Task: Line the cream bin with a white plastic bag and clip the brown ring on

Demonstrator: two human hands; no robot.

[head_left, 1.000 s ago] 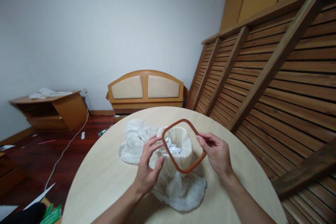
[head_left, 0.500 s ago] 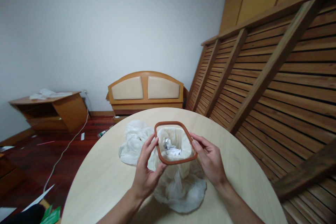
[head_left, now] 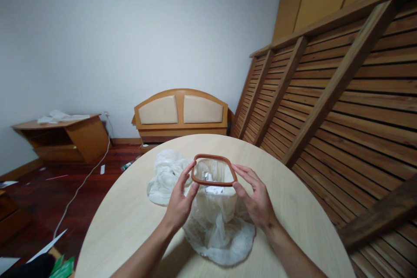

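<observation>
My left hand and my right hand grip opposite sides of a brown rounded-square rim ring between thumbs and fingers. The ring hangs just above a small wastebasket on the table, its face seen at a shallow angle. A translucent white bin bag lines the basket and drapes over its outside, spreading onto the tabletop. Crumpled white paper lies inside, partly hidden behind the ring's front bar. Beside my left hand rests another crumpled translucent bag.
The round pale table fills the foreground. A slatted wooden frame leans at the right. Beyond the table stands a padded headboard; a low cabinet is at the left. A white cable runs across the dark floor.
The ring has tilted to a flatter view, its front bar now higher over the basket. Both hands stay on it, the right one having shifted slightly left.
</observation>
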